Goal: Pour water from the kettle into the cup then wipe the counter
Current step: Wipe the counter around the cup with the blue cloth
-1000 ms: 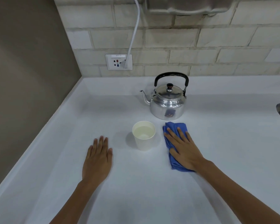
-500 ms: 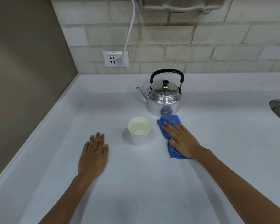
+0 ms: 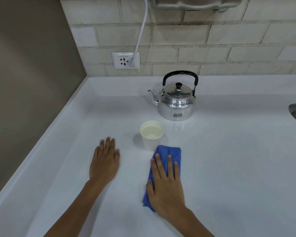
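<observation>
Under my right hand (image 3: 166,183) lies the blue cloth (image 3: 167,155), pressed flat to the table (image 3: 229,168) by my spread fingers, palm down, not pinching it. Its long axis runs away from me, and its far end shows past my fingertips, just beside the base of the cup (image 3: 151,135), perhaps touching it; I cannot tell which. The cup stands upright with water in it, slightly left of the cloth's far end. Beyond it, well apart from my hand, the kettle (image 3: 176,103) sits upright with its spout to the left. My left hand (image 3: 105,159) rests open and flat on the table, to the left of the cup and clear of it. I judge the pouring done and the wiping under way. A stroke straight ahead would nudge the cup, so the cloth should sweep rightward or back toward me.
</observation>
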Demonstrator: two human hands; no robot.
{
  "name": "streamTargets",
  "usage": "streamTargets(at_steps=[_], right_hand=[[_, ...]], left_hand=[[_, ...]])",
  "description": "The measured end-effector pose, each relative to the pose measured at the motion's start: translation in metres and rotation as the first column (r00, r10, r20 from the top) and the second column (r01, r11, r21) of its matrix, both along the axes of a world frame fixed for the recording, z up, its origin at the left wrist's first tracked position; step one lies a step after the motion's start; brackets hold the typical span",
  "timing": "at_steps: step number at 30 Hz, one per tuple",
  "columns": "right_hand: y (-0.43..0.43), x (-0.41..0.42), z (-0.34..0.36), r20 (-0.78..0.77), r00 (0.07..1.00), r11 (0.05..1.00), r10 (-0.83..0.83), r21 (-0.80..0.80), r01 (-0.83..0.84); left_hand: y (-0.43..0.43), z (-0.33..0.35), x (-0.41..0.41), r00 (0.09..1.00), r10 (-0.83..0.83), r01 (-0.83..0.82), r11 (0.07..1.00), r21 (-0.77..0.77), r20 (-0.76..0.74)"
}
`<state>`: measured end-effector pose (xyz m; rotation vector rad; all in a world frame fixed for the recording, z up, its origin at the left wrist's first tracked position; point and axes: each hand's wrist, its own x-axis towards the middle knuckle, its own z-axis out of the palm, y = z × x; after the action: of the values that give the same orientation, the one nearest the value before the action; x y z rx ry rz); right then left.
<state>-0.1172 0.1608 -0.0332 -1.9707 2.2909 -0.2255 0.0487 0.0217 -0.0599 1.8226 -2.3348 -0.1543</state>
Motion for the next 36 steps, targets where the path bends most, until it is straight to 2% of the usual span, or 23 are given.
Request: streamTargets(at_steps=[2, 3, 5, 7, 8, 11, 13, 15, 18, 21, 27, 31, 34, 36], right_hand=[[-0.002, -0.002, -0.003, 0.060, 0.998, 0.999, 0.034, -0.001, -0.034], [-0.004, -0.009, -0.002, 0.153, 0.987, 0.999, 0.052, -0.021, -0.049], [-0.012, -0.029, 0.006, 0.346, 0.937, 0.993, 0.048, -0.122, -0.006], [-0.026, -0.054, 0.014, 0.450, 0.893, 0.975, 0.013, -0.205, 0.089], [-0.035, -0.067, 0.016, 0.444, 0.896, 0.969, -0.002, -0.219, 0.111], [-0.064, -0.101, 0.015, 0.280, 0.959, 0.976, -0.039, -0.197, 0.097], [-0.079, -0.116, 0.011, 0.193, 0.980, 0.983, -0.053, -0.164, 0.085], [-0.087, -0.124, 0.005, 0.139, 0.989, 0.988, -0.056, -0.137, 0.075], [-0.088, -0.132, -0.006, 0.093, 0.993, 0.993, -0.072, -0.090, 0.080], [-0.087, -0.136, -0.016, 0.057, 0.996, 0.996, -0.073, -0.053, 0.076], [-0.089, -0.138, -0.020, 0.037, 0.996, 0.995, -0.080, -0.055, 0.082], [-0.088, -0.137, -0.024, 0.007, 0.997, 0.994, -0.079, -0.069, 0.079], [-0.090, -0.136, -0.026, 0.004, 0.996, 0.994, -0.089, -0.067, 0.089], [-0.091, -0.134, -0.026, 0.003, 0.995, 0.993, -0.097, -0.073, 0.097]], left_hand=[[0.002, 0.004, 0.000, 0.999, -0.001, 0.001, 1.000, 0.014, -0.045], [0.006, 0.008, 0.000, 0.997, -0.006, 0.006, 1.000, 0.000, -0.074], [0.020, 0.019, -0.001, 0.989, -0.052, 0.036, 0.993, -0.113, -0.137], [0.040, 0.031, -0.011, 0.971, -0.152, 0.104, 0.964, -0.245, -0.186], [0.051, 0.037, -0.018, 0.952, -0.211, 0.143, 0.948, -0.286, -0.223], [0.080, 0.054, -0.049, 0.868, -0.362, 0.257, 0.913, -0.316, -0.339], [0.093, 0.054, -0.074, 0.828, -0.439, 0.340, 0.888, -0.309, -0.350], [0.105, 0.051, -0.096, 0.814, -0.500, 0.429, 0.860, -0.276, -0.295], [0.116, 0.045, -0.116, 0.854, -0.519, 0.514, 0.852, -0.104, -0.037], [0.117, 0.039, -0.114, 0.884, -0.461, 0.465, 0.884, -0.045, 0.082], [0.118, 0.035, -0.073, 0.892, -0.422, 0.421, 0.906, 0.041, 0.163], [0.101, 0.034, -0.012, 0.939, -0.325, 0.333, 0.940, -0.066, 0.117], [0.067, 0.031, 0.015, 0.966, -0.245, 0.249, 0.967, -0.052, 0.082], [0.035, 0.028, 0.013, 0.992, -0.126, 0.126, 0.992, -0.026, -0.018]])
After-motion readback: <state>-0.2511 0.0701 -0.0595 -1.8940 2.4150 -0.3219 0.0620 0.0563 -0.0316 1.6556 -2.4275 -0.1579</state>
